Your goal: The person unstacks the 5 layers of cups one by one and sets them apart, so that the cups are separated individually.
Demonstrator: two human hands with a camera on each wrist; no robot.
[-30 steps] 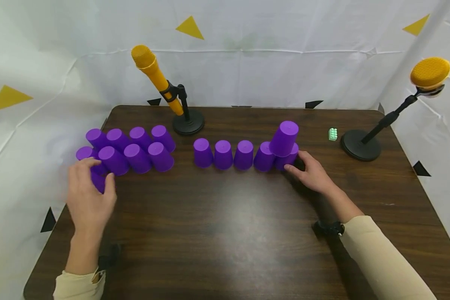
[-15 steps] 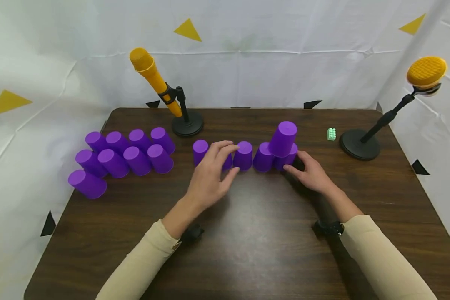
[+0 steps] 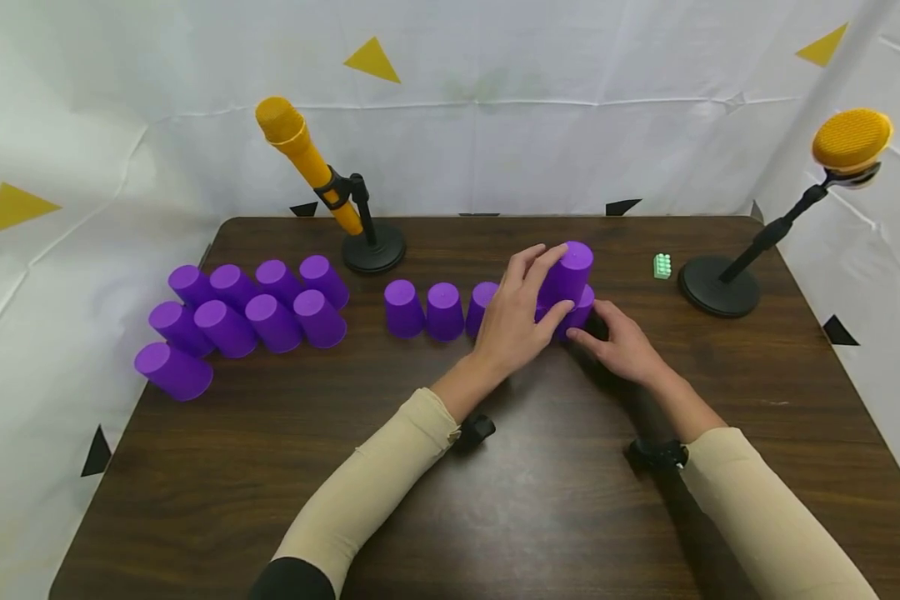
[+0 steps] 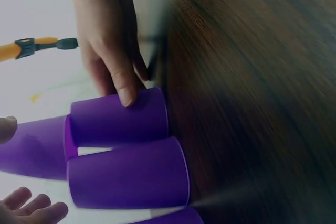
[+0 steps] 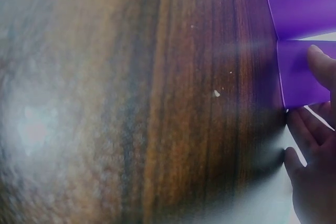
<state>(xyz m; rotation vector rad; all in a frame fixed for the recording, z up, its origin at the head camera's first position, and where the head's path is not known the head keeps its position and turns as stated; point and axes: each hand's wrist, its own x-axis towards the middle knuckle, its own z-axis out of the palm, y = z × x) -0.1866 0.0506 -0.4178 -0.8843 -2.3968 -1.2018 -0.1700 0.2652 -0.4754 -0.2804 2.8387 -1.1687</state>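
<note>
Purple cups stand upside down in a row across the table. An upper cup (image 3: pixel 574 273) rests on the two right-end cups of that row. My right hand (image 3: pixel 630 346) holds the right-end bottom cup (image 3: pixel 582 312), its thumb on the front and its fingers around the far side. Beside the upper cup is my left hand (image 3: pixel 513 325), thumb and fingers spread around it. In the left wrist view, the fingers lie apart from the upper cup (image 4: pixel 34 150), and the thumb overlaps its edge. My left hand partly hides the neighbouring bottom cup in the head view.
Several more upside-down purple cups (image 3: pixel 225 327) stand in a group at the left. A yellow microphone (image 3: pixel 303 158) on a black stand is at the back. Another round yellow microphone (image 3: pixel 851 140) and a small green block (image 3: pixel 662 266) are at the right.
My left hand has moved right, from the left group of cups, across the row, to the upper cup. My right hand has stayed on the right-end bottom cup.
</note>
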